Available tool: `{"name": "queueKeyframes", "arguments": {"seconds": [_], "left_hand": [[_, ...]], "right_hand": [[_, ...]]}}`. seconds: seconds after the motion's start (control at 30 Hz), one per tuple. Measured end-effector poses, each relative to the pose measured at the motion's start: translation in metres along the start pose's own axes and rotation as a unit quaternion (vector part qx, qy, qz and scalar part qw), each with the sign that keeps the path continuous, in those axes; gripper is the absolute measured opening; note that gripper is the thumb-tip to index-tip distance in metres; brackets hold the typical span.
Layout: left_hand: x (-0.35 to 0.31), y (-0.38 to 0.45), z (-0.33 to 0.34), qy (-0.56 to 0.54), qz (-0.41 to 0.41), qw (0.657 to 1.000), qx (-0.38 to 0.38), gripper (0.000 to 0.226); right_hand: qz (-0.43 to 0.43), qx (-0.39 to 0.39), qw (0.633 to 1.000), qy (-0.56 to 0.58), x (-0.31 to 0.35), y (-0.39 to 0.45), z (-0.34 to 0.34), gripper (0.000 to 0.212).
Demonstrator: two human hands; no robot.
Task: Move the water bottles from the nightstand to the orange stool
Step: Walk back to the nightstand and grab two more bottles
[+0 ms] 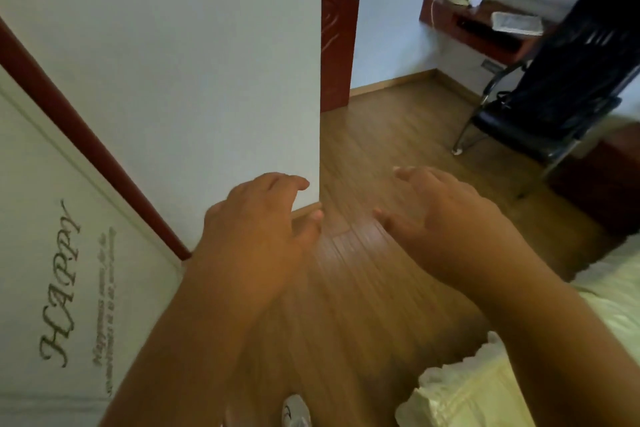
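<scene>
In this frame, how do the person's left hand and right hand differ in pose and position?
The left hand is in front of the white wall corner, its fingertips near the wall's edge; the right hand is over the bare wooden floor. The left hand's fingers curl loosely downward, while the right hand's fingers are spread straighter and look motion-blurred. Both are palm-down, extended forward, and hold nothing; no water bottle is in view.
</scene>
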State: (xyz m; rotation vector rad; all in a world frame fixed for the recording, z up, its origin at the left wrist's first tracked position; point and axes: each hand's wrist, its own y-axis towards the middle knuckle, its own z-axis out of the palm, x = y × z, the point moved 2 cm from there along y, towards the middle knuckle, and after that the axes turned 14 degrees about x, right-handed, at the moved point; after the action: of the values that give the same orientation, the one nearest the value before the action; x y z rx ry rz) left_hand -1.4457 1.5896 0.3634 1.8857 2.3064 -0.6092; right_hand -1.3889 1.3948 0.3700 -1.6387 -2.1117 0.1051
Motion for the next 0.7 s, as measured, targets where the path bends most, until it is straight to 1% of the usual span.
{"name": "queueKeyframes", "arguments": {"seconds": [0.1, 0.2, 0.27, 0.37, 0.6, 0.7], "left_hand": [[0.007, 0.029, -0.007, 0.009, 0.038, 0.999, 0.003, 0.052], [0.014, 0.051, -0.013, 0.006, 0.057, 0.998, 0.017, 0.052], [0.017, 0.065, -0.017, 0.008, 0.066, 0.997, 0.028, 0.052], [0.021, 0.084, -0.021, 0.013, 0.068, 0.997, 0.030, 0.053], [0.015, 0.130, -0.025, 0.031, 0.049, 0.997, 0.059, 0.056], [0.006, 0.152, -0.029, 0.047, 0.040, 0.996, 0.062, 0.056]], "right_hand": [[0.024, 0.000, 1.000, 0.001, 0.011, 0.018, -0.001, 0.075], [0.047, 0.014, 0.999, 0.006, 0.017, 0.033, -0.002, 0.075], [0.062, 0.003, 0.998, 0.012, 0.017, 0.043, -0.007, 0.075], [0.070, -0.012, 0.997, 0.013, 0.014, 0.055, -0.014, 0.075], [0.091, 0.004, 0.995, 0.047, -0.002, 0.102, -0.020, 0.075], [0.078, 0.012, 0.995, 0.058, -0.007, 0.127, -0.027, 0.076]]}}
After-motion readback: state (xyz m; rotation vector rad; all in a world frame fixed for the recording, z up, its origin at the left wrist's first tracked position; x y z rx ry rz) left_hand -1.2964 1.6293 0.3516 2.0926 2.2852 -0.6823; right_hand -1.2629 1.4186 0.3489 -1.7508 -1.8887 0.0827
